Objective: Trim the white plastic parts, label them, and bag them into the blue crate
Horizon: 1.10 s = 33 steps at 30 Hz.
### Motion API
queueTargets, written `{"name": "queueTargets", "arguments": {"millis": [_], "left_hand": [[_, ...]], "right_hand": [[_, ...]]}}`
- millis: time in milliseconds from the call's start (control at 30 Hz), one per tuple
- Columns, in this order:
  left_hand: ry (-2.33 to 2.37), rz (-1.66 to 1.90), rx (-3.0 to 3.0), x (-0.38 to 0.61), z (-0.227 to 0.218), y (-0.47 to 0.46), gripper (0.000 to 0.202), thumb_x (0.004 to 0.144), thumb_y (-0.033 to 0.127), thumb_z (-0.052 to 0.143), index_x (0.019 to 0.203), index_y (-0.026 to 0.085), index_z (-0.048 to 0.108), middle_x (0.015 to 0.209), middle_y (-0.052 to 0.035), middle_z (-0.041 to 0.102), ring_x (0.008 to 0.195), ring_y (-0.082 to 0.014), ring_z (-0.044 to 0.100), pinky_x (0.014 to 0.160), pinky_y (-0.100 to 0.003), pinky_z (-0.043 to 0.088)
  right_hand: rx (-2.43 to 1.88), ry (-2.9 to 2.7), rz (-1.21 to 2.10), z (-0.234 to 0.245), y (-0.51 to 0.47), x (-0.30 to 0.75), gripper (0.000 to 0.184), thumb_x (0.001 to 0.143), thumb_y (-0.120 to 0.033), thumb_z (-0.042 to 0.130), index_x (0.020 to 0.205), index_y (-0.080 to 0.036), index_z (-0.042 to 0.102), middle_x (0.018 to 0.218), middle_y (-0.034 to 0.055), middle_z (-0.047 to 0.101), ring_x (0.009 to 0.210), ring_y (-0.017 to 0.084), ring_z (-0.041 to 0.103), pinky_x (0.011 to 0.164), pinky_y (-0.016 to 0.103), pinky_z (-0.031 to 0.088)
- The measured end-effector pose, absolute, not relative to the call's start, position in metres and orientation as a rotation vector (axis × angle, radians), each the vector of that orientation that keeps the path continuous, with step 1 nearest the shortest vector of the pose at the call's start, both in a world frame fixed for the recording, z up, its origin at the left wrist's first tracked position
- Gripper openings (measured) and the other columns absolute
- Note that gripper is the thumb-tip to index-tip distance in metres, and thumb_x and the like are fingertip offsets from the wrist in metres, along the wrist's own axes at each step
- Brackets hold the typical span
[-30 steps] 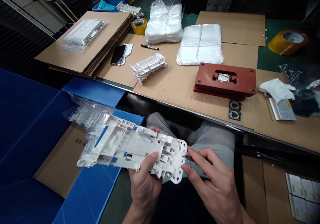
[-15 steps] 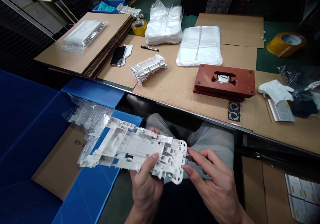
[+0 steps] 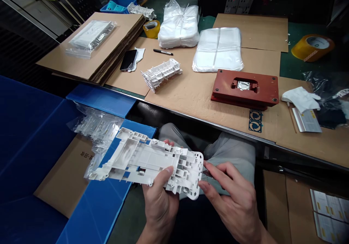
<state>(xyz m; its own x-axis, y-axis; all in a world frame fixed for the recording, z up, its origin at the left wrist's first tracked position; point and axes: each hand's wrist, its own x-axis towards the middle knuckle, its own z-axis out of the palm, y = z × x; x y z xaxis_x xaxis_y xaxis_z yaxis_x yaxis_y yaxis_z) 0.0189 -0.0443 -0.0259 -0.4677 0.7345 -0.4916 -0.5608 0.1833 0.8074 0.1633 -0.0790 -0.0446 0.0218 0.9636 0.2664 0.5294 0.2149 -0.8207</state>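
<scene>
A white plastic frame [image 3: 155,160], full of ribs and cutouts, is held over my lap. My left hand [image 3: 162,196] grips its lower edge, thumb on top and fingertips showing at the far side. At the frame's rounded right end, my right hand [image 3: 231,193] pinches a small dark pointed blade [image 3: 207,172], its tip against the edge. The blade's handle is hidden in my fingers. Another white plastic part [image 3: 161,73] lies on the table beyond. A red-brown block fixture [image 3: 245,89] with a silver insert sits to its right.
Blue panels [image 3: 89,211] and bagged parts [image 3: 98,127] are close on the left. The table's metal edge [image 3: 191,119] runs just beyond my knees. Bundled plastic bags [image 3: 218,49], tape rolls [image 3: 312,47], a phone [image 3: 128,60] and stacked cardboard [image 3: 89,67] occupy the table.
Hardly anything differs. The white plastic frame has tilted very slightly in my left hand, and my right hand keeps the blade at its right edge.
</scene>
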Motion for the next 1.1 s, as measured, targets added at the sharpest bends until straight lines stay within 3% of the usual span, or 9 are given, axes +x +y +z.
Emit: {"name": "queueTargets", "arguments": {"millis": [233, 600, 767, 933, 1033, 1100], "left_hand": [[1.396, 1.567, 0.204, 0.018, -0.029, -0.044, 0.082, 0.071, 0.005, 0.068, 0.144, 0.035, 0.048, 0.137, -0.0042, 0.065, 0.137, -0.0347, 0.049, 0.11, -0.051, 0.047], [1.423, 1.583, 0.22, 0.019, -0.032, -0.044, 0.082, 0.07, 0.005, 0.069, 0.144, 0.035, 0.048, 0.139, -0.0032, 0.064, 0.138, -0.0343, 0.047, 0.111, -0.052, 0.046], [1.386, 1.583, 0.261, 0.013, -0.036, -0.038, 0.078, 0.071, 0.004, 0.07, 0.141, 0.032, 0.052, 0.134, -0.0042, 0.067, 0.134, -0.0321, 0.053, 0.109, -0.047, 0.048], [1.104, 1.24, 0.306, -0.002, -0.033, -0.041, 0.068, 0.068, 0.017, 0.08, 0.134, 0.021, 0.06, 0.125, -0.0126, 0.071, 0.122, -0.0392, 0.061, 0.104, -0.052, 0.05], [0.853, 1.001, 0.222, -0.007, -0.026, -0.046, 0.066, 0.072, 0.041, 0.081, 0.132, 0.019, 0.063, 0.129, -0.0139, 0.069, 0.122, -0.0397, 0.061, 0.105, -0.052, 0.048], [0.717, 0.854, 0.09, -0.007, -0.022, -0.047, 0.066, 0.084, 0.058, 0.064, 0.132, 0.013, 0.063, 0.132, -0.0154, 0.067, 0.124, -0.0369, 0.061, 0.108, -0.049, 0.045]], "right_hand": [[-1.374, -1.718, 0.594, -0.04, -0.076, 0.164, 0.054, 0.084, -0.043, 0.074, 0.122, -0.004, 0.07, 0.083, 0.0115, 0.06, 0.067, 0.02, 0.062, 0.055, 0.034, 0.056], [-1.268, -1.72, 0.58, -0.045, -0.082, 0.163, 0.033, 0.086, -0.028, 0.075, 0.111, -0.007, 0.075, 0.075, 0.0087, 0.06, 0.062, 0.018, 0.06, 0.053, 0.031, 0.05], [-1.067, -1.597, 1.035, -0.059, -0.081, 0.181, 0.027, 0.096, -0.037, 0.06, 0.108, -0.019, 0.076, 0.072, 0.0024, 0.06, 0.058, 0.013, 0.058, 0.051, 0.025, 0.048], [-1.631, -1.591, 0.98, -0.087, -0.058, 0.226, 0.034, 0.099, -0.032, 0.055, 0.13, -0.023, 0.066, 0.091, 0.0045, 0.063, 0.075, 0.016, 0.061, 0.059, 0.024, 0.049], [-1.454, -1.83, 0.815, -0.078, -0.033, 0.249, 0.038, 0.099, -0.025, 0.056, 0.136, -0.024, 0.061, 0.096, 0.0047, 0.063, 0.08, 0.016, 0.061, 0.068, 0.026, 0.049], [-1.284, -2.024, 0.647, -0.061, -0.015, 0.258, 0.04, 0.097, -0.019, 0.058, 0.137, -0.023, 0.06, 0.097, 0.0049, 0.063, 0.08, 0.015, 0.061, 0.072, 0.029, 0.048]]}}
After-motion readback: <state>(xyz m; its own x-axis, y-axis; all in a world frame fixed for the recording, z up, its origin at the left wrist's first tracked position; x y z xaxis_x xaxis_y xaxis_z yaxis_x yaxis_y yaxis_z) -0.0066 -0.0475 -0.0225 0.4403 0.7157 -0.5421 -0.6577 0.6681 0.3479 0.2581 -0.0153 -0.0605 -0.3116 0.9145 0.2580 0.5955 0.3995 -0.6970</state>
